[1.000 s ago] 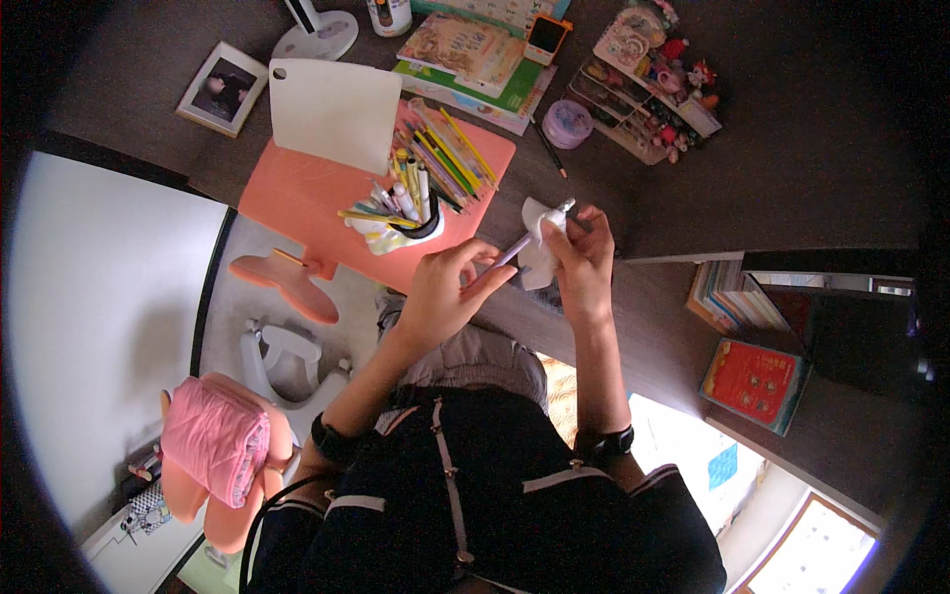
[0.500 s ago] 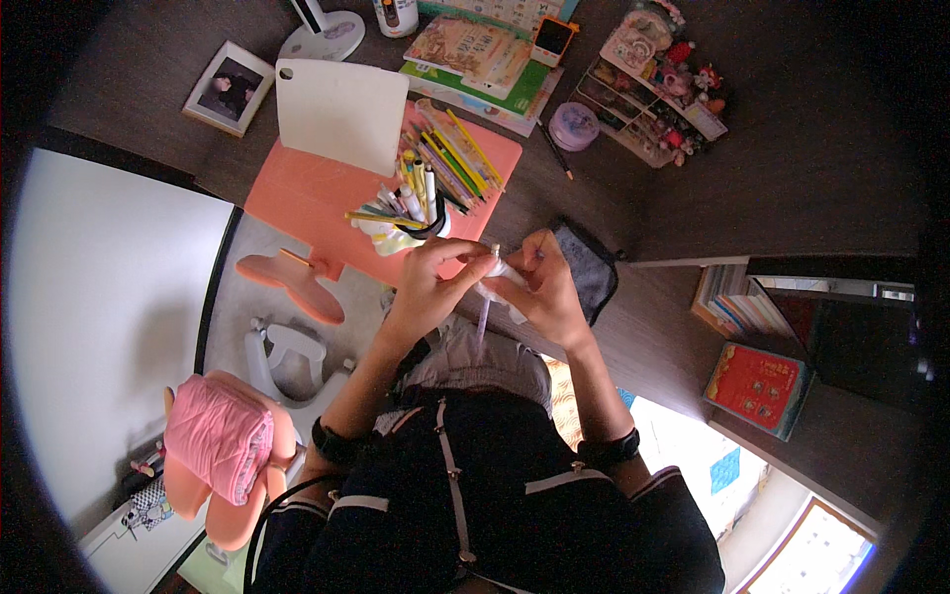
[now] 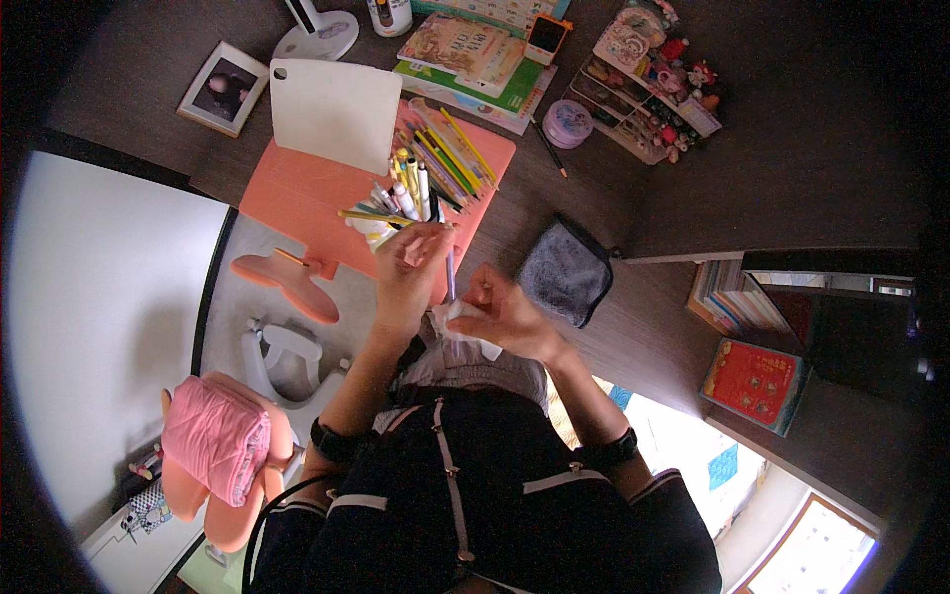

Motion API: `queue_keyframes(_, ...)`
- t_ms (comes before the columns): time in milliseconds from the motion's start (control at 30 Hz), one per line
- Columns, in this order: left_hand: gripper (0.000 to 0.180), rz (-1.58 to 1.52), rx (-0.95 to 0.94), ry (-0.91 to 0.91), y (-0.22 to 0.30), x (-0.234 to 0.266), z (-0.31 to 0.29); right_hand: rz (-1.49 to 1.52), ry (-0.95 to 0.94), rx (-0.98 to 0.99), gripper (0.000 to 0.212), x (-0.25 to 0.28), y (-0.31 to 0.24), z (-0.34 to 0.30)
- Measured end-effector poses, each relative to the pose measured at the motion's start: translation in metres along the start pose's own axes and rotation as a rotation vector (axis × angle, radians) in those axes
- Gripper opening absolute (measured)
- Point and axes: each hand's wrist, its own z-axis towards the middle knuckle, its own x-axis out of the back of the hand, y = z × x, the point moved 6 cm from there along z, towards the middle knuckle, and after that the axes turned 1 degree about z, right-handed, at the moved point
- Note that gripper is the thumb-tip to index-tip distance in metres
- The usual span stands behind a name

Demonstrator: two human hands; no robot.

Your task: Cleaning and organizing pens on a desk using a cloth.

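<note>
My left hand (image 3: 408, 272) is closed in a pinch at the upper end of a slim light purple pen (image 3: 451, 277), beside the crowded pen holder (image 3: 368, 230). Lower and to the right, my right hand (image 3: 515, 322) has its fingers closed on a crumpled white tissue (image 3: 457, 319). The pen's lower part runs down into the tissue, where its end is partly hidden. Both hands are in front of my lap, at the near edge of the pink desktop (image 3: 297, 193).
Colored pencils (image 3: 450, 153) lie behind the holder, near a white board (image 3: 334, 114). A folded grey cloth (image 3: 566, 272) rests to the right. Books (image 3: 465, 54), a round purple tin (image 3: 568, 124) and a trinket shelf (image 3: 643, 89) stand at the back. A pink chair (image 3: 233, 515) is at left.
My hands were close together around the tissue and pen. Now they are apart: the left has moved up-left with the pen's end, the right down-left with the tissue, exposing the pen between them.
</note>
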Motion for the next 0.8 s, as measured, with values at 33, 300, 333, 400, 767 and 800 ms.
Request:
queue_keyframes(33, 0.014, 0.046, -0.045, 0.029, 0.004, 0.003, 0.000, 0.040, -0.030, -0.036, 0.032, -0.004, 0.000, -0.001)
queue_keyframes(300, 0.011, -0.066, -0.032, 0.075, 0.004, 0.008, 0.003, -0.445, -0.167, -0.003, 0.036, -0.004, 0.001, 0.000)
queue_keyframes(333, 0.011, -0.078, -0.032, 0.073, 0.004, 0.008, 0.004, -0.453, -0.191, -0.014, 0.037, -0.005, 0.002, -0.001)
queue_keyframes(400, 0.010, -0.071, -0.021, 0.040, 0.001, 0.006, 0.003, -0.388, -0.181, 0.006, 0.035, -0.005, 0.003, 0.000)
queue_keyframes(767, 0.012, -0.047, -0.080, 0.070, 0.008, -0.007, -0.003, -0.345, -0.111, 0.055, 0.032, 0.009, -0.009, 0.005)
queue_keyframes(800, 0.012, -0.058, -0.106, 0.115, 0.011, -0.003, -0.003, -0.467, -0.161, 0.084, 0.032, 0.003, -0.015, 0.006)
